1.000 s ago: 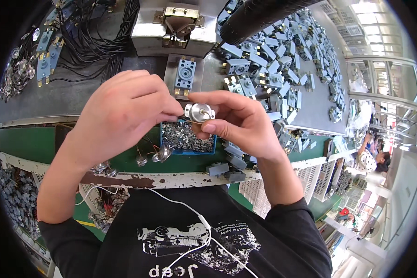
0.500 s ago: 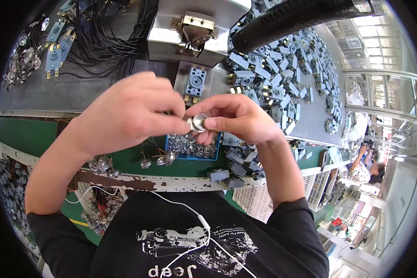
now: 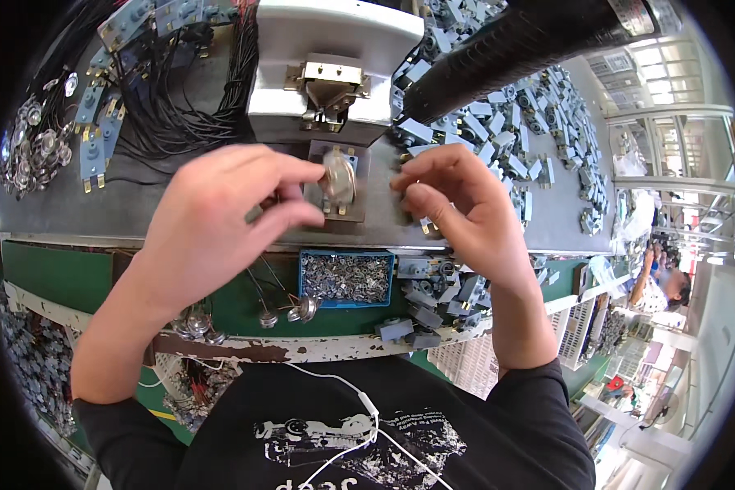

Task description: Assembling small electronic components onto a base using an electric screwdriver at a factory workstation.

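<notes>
My left hand point(image 3: 228, 212) is over the workbench with its finger and thumb at a round, shiny metal disc-shaped part point(image 3: 340, 178), blurred by motion. It seems to hold the disc by its edge. Behind the disc, a grey-blue block with brass tabs sits on a metal plate point(image 3: 349, 214) below the press; the disc and fingers partly hide it. To the right, my right hand point(image 3: 473, 208) hovers with curved fingers apart and nothing visible in them. Brass tabs of another grey-blue block point(image 3: 427, 225) show beneath its thumb.
A metal press point(image 3: 330, 90) stands ahead, a thick black hose point(image 3: 490, 65) to its right. Grey-blue blocks point(image 3: 539, 106) lie heaped at right. A blue tray point(image 3: 347, 304) holds small metal pieces. Black wires point(image 3: 171, 106) and metal discs point(image 3: 41, 143) lie at left.
Both hands have moved forward from above the tray and drawn apart. The round metal part, earlier between both hands, is now at my left fingertips in front of the press.
</notes>
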Demonstrator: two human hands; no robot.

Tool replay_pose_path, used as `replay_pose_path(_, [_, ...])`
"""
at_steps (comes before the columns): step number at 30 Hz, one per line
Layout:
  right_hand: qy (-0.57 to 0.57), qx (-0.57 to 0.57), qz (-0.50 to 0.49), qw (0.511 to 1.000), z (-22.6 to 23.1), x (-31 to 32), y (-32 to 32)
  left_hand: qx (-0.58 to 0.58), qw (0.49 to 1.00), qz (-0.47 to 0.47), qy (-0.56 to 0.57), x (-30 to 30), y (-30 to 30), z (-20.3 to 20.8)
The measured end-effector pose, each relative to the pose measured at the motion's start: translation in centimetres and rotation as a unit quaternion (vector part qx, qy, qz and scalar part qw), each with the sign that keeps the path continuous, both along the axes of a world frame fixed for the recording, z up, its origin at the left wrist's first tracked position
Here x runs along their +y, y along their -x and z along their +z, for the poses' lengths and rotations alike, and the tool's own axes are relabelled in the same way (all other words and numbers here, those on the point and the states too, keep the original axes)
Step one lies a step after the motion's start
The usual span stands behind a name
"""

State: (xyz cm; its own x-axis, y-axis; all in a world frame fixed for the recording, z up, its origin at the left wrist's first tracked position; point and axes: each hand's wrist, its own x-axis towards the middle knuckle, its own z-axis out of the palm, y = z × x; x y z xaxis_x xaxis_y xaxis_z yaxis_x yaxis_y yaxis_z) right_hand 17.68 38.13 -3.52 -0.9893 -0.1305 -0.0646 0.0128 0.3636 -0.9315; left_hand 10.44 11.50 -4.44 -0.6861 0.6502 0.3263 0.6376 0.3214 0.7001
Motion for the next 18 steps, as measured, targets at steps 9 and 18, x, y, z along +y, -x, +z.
replay_pose_path(9, [0.076,0.479,-0.034,0.874,3.7,1.6,3.1,0.016,0.994,-0.051,0.09,1.8,2.4,-1.7])
replay_pose_path(18, [0.198,0.483,-0.315,0.793,5.6,-0.4,8.9,-0.025,0.984,-0.106,0.139,2.1,3.9,-1.4])
